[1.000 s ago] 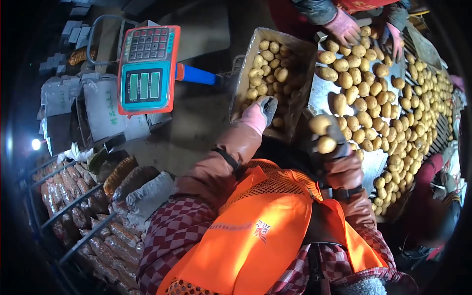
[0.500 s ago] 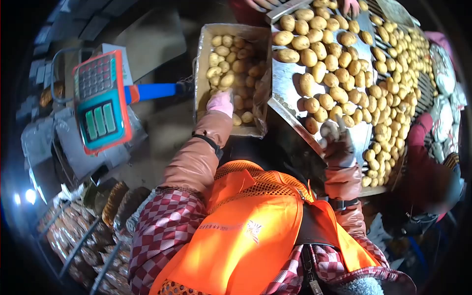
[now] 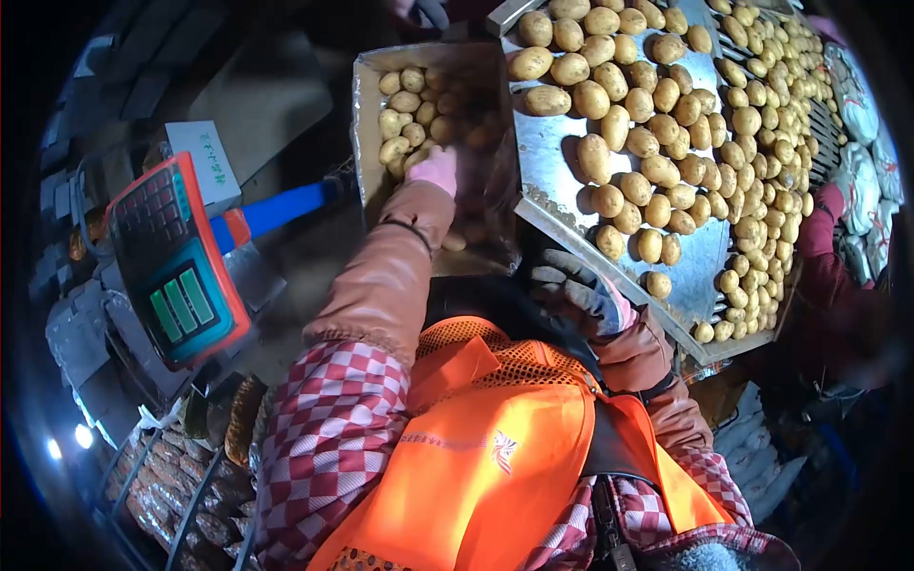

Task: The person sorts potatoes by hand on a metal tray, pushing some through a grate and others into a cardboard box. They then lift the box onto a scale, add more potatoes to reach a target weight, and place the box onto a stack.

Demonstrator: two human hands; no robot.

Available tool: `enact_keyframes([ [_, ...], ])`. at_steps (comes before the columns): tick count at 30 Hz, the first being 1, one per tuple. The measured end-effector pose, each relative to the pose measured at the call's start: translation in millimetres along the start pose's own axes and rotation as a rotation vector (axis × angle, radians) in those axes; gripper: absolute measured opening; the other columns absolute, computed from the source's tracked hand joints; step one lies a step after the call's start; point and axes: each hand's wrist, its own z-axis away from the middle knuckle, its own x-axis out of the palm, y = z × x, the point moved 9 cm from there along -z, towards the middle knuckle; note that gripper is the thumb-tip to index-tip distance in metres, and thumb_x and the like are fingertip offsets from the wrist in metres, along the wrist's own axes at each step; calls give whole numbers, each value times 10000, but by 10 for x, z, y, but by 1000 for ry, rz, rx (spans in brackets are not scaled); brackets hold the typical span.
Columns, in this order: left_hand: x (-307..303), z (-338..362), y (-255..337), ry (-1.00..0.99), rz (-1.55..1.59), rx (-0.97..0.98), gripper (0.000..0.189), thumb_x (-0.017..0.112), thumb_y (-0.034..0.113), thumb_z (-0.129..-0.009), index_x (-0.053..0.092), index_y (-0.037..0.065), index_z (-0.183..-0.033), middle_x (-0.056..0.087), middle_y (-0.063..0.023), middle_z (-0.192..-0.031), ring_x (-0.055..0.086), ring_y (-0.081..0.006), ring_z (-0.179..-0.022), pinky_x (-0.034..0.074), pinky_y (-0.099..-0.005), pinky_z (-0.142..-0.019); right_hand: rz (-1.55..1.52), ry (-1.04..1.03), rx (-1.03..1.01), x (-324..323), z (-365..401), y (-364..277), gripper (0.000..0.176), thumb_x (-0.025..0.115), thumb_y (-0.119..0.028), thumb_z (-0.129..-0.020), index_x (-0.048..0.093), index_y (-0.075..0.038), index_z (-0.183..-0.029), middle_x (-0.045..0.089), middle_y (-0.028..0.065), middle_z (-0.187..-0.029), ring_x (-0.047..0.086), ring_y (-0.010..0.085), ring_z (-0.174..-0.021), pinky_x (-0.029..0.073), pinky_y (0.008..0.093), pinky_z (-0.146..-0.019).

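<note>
My left hand (image 3: pixel 436 169), in a pink glove, reaches down into a cardboard box (image 3: pixel 365 114) that holds potatoes. Its fingers are bent down against the potatoes (image 3: pixel 407 102) at the box's left side, and what they grip is hidden. My right hand (image 3: pixel 579 293), in a grey and dark glove, hangs between the box and the near edge of a metal sorting table (image 3: pixel 552 176). Its fingers look apart, and nothing shows in them. Many potatoes (image 3: pixel 657 171) lie on the table, with a single potato (image 3: pixel 657 284) close to its near edge.
A scale display (image 3: pixel 181 266) on a blue post (image 3: pixel 281 214) stands left of the box. Smaller potatoes (image 3: pixel 752 228) cover slats at the right. Another person's gloved hand (image 3: pixel 422 11) shows at the top; a co-worker's sleeve (image 3: pixel 821 224) is at the right beside white sacks (image 3: pixel 852 114).
My right hand has moved left and down, off the table's potatoes to beside the box. My left hand stays in the box. The view has shifted and turned slightly.
</note>
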Motion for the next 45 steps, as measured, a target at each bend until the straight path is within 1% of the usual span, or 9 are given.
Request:
enact_keyframes([
  [4,-413,639,-201,55,474,-170,426,599,427,-926,605,89,-1186,698,-181,-937,705,-337,-846,554,-453,-768,57,-11,94,229,-86,-71,694,639,-314,-942,315,-66,-1504,528,104,-1386,557,261,-1191,496,440,-942],
  [7,-415,1228,-8,-211,1274,-394,484,559,557,-923,666,121,-1104,700,-172,-875,707,-289,-770,542,-418,-712,144,20,64,337,-242,-104,662,603,-309,-966,299,-83,-1509,516,117,-1402,575,289,-1181,526,433,-905],
  [10,-1079,1751,463,4,758,183,545,490,582,-951,692,81,-1020,710,-155,-836,698,-292,-727,528,-383,-707,-14,-51,-9,481,-465,-70,598,634,-335,-938,381,-91,-1422,545,91,-1267,586,259,-1088,516,358,-790],
  [12,-1105,1834,336,190,849,78,384,546,388,-977,731,58,-914,720,-138,-819,694,-285,-760,517,-369,-714,-64,-159,-104,626,-525,-126,433,666,-340,-904,529,-76,-1217,584,68,-962,590,189,-852,443,247,-530],
  [14,-637,1786,-73,166,1093,-293,379,531,363,-979,738,52,-912,724,-149,-836,697,-303,-778,530,-381,-731,205,-33,-18,393,-498,-145,330,629,-263,-891,547,-81,-1153,596,83,-886,604,207,-710,399,244,-436],
  [17,-751,2021,-249,290,954,-317,400,531,370,-973,719,22,-916,718,-173,-865,691,-330,-809,537,-397,-750,-35,-31,30,188,-445,-151,340,618,-203,-839,553,-70,-1145,598,110,-839,587,236,-598,383,268,-380],
  [23,-363,2252,-720,564,651,-468,366,561,432,-942,716,103,-978,694,-190,-923,659,-403,-880,532,-460,-782,-237,-45,-169,20,-63,-576,335,670,-224,-856,568,-75,-1138,608,153,-1002,628,306,-771,490,326,-467],
  [27,-208,2291,-946,742,617,-448,326,598,406,-927,719,109,-981,703,-180,-926,674,-384,-875,539,-445,-784,-221,27,-183,-299,152,-749,287,560,-281,-970,533,-43,-1127,586,95,-941,596,160,-674,358,157,-366],
  [45,451,1783,-2027,935,745,-511,391,645,412,-906,682,63,-1080,703,-194,-1024,672,-360,-960,529,-416,-850,-227,259,-289,-172,407,-584,232,574,-256,-948,527,-31,-978,562,98,-891,540,164,-563,347,215,-327],
])
